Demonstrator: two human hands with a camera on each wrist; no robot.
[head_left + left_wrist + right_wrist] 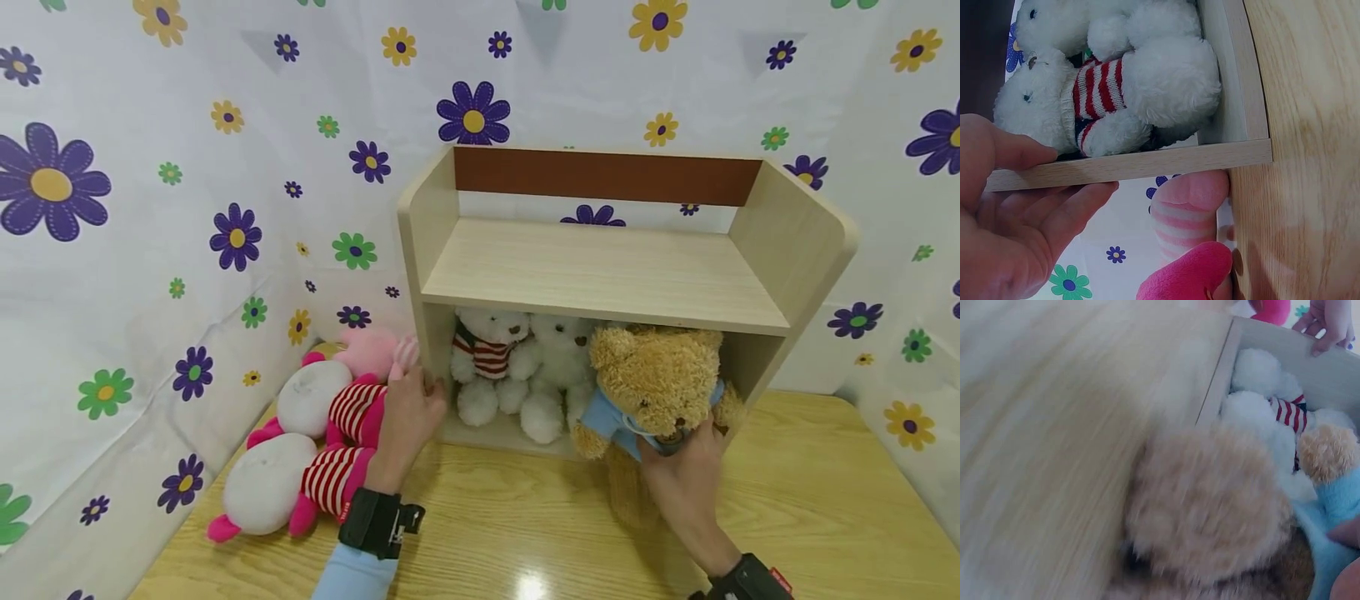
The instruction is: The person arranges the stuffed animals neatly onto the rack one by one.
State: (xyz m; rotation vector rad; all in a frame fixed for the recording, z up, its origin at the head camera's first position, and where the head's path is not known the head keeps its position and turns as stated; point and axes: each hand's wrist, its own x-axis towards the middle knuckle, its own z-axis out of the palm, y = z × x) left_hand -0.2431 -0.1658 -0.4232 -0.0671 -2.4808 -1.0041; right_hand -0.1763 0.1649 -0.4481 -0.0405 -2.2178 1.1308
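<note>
My left hand (406,427) grips the left side panel of a small wooden shelf (600,262). In the left wrist view the thumb lies on the inner face of that panel (1147,167) and the fingers on the outer face. My right hand (686,487) holds a curly brown teddy bear (656,375) in a blue top by its body, at the right end of the lower compartment; its legs hang out over the front edge. Beside it sit a plain white bear (557,358) and, furthest left, a white bear in a red-striped sweater (491,360).
Left of the shelf, two plush toys with round white heads (270,483) and red-striped bodies lie on the wooden table (525,517). A pale pink plush toy (367,354) lies behind them. A flower-printed cloth (300,150) hangs behind and at the sides.
</note>
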